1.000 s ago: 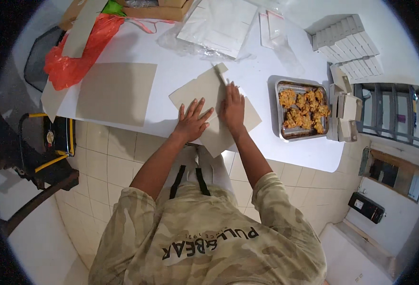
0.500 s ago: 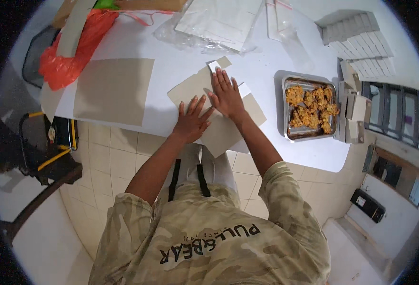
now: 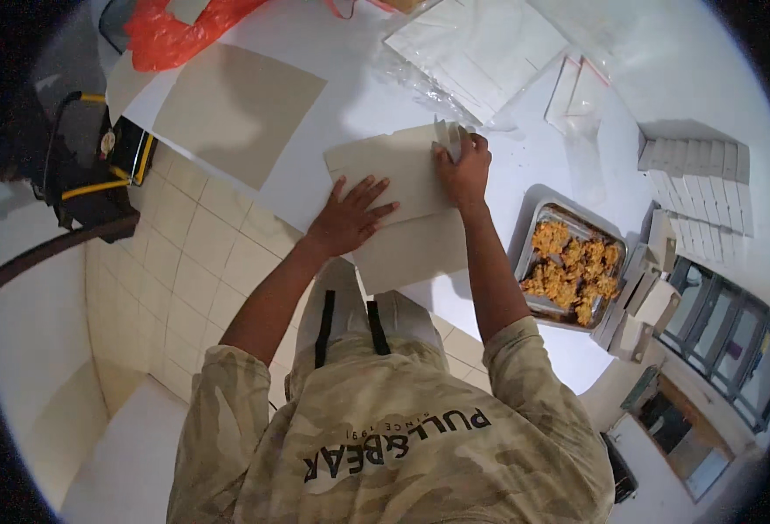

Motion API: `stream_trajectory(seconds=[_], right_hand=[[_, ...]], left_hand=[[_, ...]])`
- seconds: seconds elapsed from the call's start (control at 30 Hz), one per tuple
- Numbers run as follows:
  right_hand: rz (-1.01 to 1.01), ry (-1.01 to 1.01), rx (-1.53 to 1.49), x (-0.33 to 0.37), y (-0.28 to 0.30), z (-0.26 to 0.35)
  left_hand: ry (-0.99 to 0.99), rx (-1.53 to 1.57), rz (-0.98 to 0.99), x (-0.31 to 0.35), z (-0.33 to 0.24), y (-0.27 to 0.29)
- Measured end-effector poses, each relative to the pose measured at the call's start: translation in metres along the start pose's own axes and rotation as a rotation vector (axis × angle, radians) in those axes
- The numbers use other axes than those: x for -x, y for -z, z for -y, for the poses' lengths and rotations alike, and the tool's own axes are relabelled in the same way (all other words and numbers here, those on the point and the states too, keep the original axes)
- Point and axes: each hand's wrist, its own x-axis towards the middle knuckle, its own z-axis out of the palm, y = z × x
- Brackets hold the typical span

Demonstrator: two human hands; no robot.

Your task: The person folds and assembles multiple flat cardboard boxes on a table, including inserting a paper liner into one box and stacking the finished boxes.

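A grey cardboard blank (image 3: 393, 157) with cut flaps and a crease lies on the white table in front of me. My left hand (image 3: 348, 218) rests flat on its left part, fingers spread. At the far right corner of the same blank, my right hand (image 3: 465, 170) has its fingers bent around a raised flap (image 3: 441, 133), pinching it between thumb and fingers. The near part of the blank reaches toward the table's front edge, close to my legs. The hand hides the flap's right side.
A metal tray (image 3: 538, 229) of orange-brown fried food stands to the right. Beyond it are small boxes (image 3: 647, 301) and a stack of white boxes (image 3: 699, 170). Another cardboard sheet (image 3: 241, 118), a red plastic bag (image 3: 162, 39) and plastic-wrapped white sheets (image 3: 476, 52) lie farther off.
My right hand went from lying flat on the blank to gripping its far right flap, which now stands up. The left hand stays flat. The view has turned.
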Motion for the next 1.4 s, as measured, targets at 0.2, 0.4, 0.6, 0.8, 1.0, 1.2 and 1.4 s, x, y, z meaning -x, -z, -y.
stream_trajectory(seconds=[0.2, 0.4, 0.6, 0.8, 1.0, 1.2, 1.4], right_hand=[[0.242, -0.375, -0.303, -0.027, -0.007, -0.020], [0.152, -0.253, 0.003, -0.036, -0.015, -0.014], [0.337, -0.342, -0.288, -0.036, 0.006, 0.010], [0.435, 0.174, -0.414, -0.017, -0.012, -0.007], [0.729, 0.067, -0.789, -0.026, 0.002, -0.009], [0.468, 0.607, -0.121, -0.018, -0.016, -0.006], [0.259, 0.585, 0.345, 0.005, -0.017, 0.015]], left_hand=[[0.001, 0.025, -0.057, 0.001, -0.003, 0.000], [0.032, -0.020, -0.034, 0.000, -0.007, 0.005], [0.037, -0.022, -0.104, 0.003, -0.006, -0.004], [0.047, -0.005, -0.099, 0.002, -0.006, -0.006], [0.004, -0.021, -0.118, 0.000, -0.002, -0.010], [0.005, 0.005, -0.134, 0.000, -0.004, -0.009], [0.284, 0.043, -0.279, 0.002, -0.019, -0.015]])
